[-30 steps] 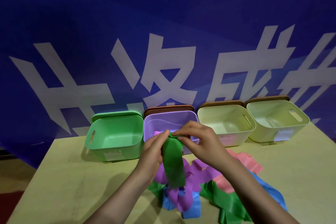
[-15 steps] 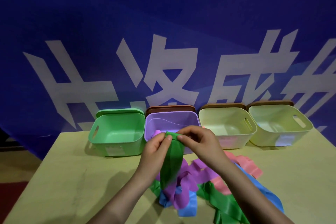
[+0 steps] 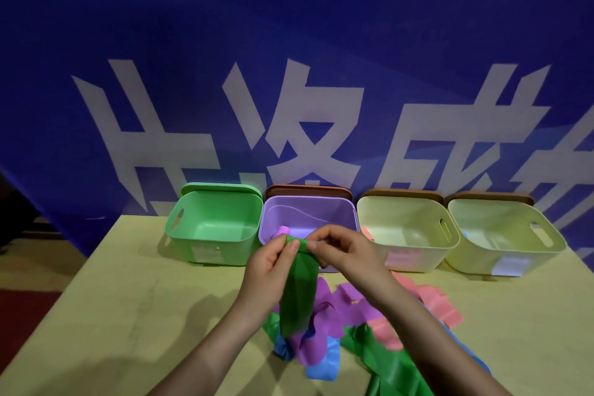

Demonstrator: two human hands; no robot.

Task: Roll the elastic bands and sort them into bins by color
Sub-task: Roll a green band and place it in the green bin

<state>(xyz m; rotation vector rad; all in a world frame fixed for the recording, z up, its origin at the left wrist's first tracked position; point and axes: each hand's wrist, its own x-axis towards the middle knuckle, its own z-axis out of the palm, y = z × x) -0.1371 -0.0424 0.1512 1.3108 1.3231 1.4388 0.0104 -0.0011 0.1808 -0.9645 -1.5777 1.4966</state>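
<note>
Both hands (image 3: 273, 262) (image 3: 345, 249) pinch the dark green band (image 3: 297, 292)'s rolled top, tail hanging.

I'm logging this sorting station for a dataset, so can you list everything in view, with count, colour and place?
Green bin: one, green, far left of the row, lid propped behind it.
Purple bin: one, purple, second from left, a rolled purple band inside.
Pale yellow bins: two, right end of the row, brown lids behind.
Held green band: one, its top end pinched by both hands, the rest hanging to the pile.
Loose bands: tangled pile, purple, pink, blue and green, count unclear, on the table near the front.
Banner: one, blue with white characters, behind the bins.
Left hand: pinching the band.
Right hand: pinching the band.
</note>
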